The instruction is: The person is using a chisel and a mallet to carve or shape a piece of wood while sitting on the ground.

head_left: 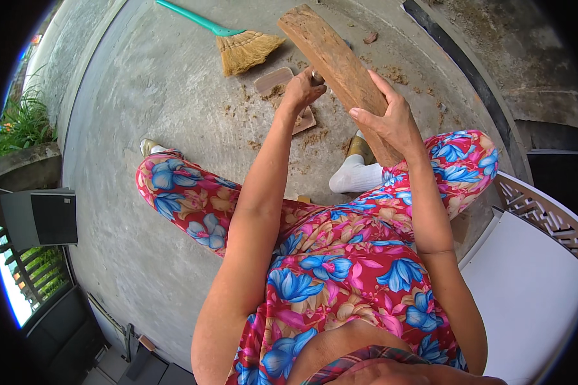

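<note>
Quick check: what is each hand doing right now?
Left hand: closed around a small tool, which is mostly hidden, against the wooden plank.
Right hand: fingers wrapped around the plank's edge, holding it.

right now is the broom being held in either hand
No, the broom lies on the concrete floor, while the right hand grips the wooden plank and the left hand works beside it.

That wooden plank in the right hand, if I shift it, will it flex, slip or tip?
The wooden plank looks thick and rough-sawn, so probably stiff and not slippery. It is long and stands tilted, gripped by the right hand low down, so it may be top-heavy. The left hand presses something against it; crumbs below suggest it sheds.
</note>
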`<state>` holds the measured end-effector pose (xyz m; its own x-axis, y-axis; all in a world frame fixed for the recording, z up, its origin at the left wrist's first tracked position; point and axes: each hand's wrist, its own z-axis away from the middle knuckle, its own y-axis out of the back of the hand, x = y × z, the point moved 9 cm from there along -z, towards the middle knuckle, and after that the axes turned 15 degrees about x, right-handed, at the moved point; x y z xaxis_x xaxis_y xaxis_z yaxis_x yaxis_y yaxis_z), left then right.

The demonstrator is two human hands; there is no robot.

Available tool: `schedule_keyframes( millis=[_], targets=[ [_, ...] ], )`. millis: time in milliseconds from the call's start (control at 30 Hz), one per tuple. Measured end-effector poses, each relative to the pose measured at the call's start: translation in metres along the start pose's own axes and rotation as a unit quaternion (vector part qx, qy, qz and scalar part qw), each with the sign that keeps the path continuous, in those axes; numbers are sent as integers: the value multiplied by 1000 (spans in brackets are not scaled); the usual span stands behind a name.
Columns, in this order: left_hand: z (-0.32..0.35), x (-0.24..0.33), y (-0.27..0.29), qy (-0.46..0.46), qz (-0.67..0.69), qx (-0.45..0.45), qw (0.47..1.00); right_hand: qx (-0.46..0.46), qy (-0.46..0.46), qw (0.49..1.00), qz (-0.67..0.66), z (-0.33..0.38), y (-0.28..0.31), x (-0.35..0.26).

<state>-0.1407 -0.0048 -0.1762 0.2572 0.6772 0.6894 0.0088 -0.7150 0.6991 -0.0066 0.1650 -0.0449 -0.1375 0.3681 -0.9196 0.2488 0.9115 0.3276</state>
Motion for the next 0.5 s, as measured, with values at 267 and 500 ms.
schedule_keyframes(
  millis=[267,500],
  targets=[
    [-5,-3,-4,24,-30,-26,999,37,-17,995,90,14,-9,42],
    [-1,5,5,-6,0,-16,1000,46,-19,998,28,14,-8,34]
  ],
)
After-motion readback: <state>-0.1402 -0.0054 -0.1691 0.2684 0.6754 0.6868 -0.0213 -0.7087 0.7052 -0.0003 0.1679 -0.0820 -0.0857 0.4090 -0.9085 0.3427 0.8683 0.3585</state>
